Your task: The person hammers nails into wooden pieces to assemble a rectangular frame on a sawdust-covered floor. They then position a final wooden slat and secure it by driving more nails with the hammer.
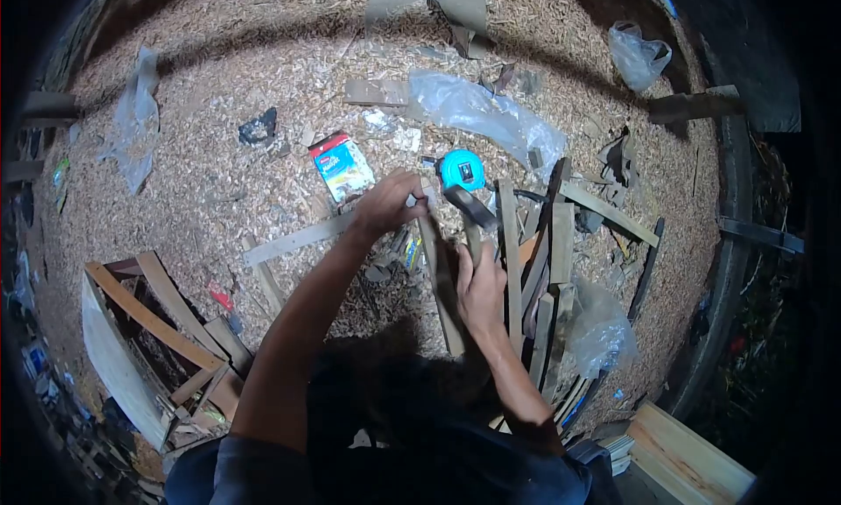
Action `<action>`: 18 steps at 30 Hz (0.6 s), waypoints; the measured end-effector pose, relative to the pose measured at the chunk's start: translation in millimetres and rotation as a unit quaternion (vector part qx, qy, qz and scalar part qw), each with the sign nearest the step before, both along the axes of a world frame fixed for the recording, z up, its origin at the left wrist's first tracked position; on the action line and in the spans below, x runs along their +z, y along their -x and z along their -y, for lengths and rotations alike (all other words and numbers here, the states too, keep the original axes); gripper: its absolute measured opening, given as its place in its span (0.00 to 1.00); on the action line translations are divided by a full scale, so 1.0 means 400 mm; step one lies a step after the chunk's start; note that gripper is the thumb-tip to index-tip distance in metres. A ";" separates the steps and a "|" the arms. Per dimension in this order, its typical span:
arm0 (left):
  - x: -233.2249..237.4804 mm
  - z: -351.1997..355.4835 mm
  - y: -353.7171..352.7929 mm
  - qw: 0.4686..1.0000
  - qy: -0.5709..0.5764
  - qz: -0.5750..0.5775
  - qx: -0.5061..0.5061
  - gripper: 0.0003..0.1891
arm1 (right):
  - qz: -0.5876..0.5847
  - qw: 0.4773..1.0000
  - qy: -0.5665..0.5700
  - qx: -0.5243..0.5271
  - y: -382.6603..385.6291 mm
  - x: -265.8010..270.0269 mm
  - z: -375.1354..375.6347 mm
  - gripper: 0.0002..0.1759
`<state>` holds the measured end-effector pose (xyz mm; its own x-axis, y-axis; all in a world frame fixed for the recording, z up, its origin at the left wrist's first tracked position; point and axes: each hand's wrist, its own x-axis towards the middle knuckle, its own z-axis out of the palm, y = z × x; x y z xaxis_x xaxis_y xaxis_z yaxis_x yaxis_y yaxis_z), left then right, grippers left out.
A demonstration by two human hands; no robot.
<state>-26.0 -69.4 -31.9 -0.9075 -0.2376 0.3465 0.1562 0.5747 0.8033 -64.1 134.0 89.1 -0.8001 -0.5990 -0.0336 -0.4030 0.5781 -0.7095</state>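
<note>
Evidently nailing: left hand (390,203) pinches the far end of a wooden strip (444,303), right hand (480,286) has its fingers wrapped round a hammer (471,209), just near the blue tape measure (462,168). Short, square taps would likely spare the pinching fingers.

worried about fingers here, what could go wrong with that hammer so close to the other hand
The head of the hammer sits right beside the left hand gripping the wood strip, so a stray blow could strike it. The loose strips piled alongside might shift or snag the right hand.
</note>
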 end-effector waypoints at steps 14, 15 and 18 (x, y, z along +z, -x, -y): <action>0.062 0.000 0.003 0.997 -0.046 0.058 0.022 0.10 | 0.052 0.998 -0.002 -0.025 -0.016 0.042 0.004 0.08; 0.035 -0.004 0.004 0.992 0.025 0.049 0.113 0.10 | 0.023 1.000 -0.005 -0.009 -0.017 0.030 -0.003 0.09; 0.026 -0.031 0.017 0.953 0.141 0.086 0.252 0.11 | 0.052 0.998 -0.039 -0.015 -0.022 0.022 -0.019 0.11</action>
<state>-33.0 -56.9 -21.7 -0.7519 -0.5780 0.3169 -0.3178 0.7391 0.5940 -55.4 141.6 98.0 -0.8076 -0.5670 -0.1620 -0.3116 0.6435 -0.6991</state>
